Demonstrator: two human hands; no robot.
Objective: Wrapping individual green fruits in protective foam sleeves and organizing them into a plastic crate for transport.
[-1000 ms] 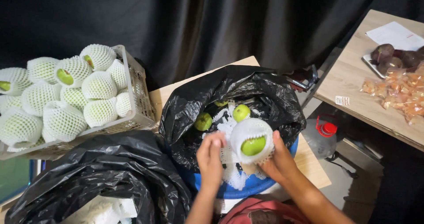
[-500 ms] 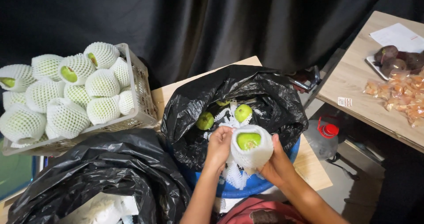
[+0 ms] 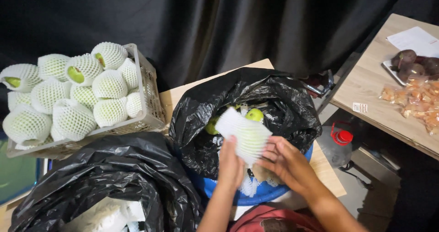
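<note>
Both hands (image 3: 231, 165) (image 3: 286, 161) gripping foam sleeve (image 3: 243, 135)

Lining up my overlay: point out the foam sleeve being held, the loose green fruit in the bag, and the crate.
foam sleeve (image 3: 244, 136), head view, middle of ribbed face.
green fruit (image 3: 254, 115), head view, top skin.
crate (image 3: 153, 105), head view, right mesh wall.
</note>
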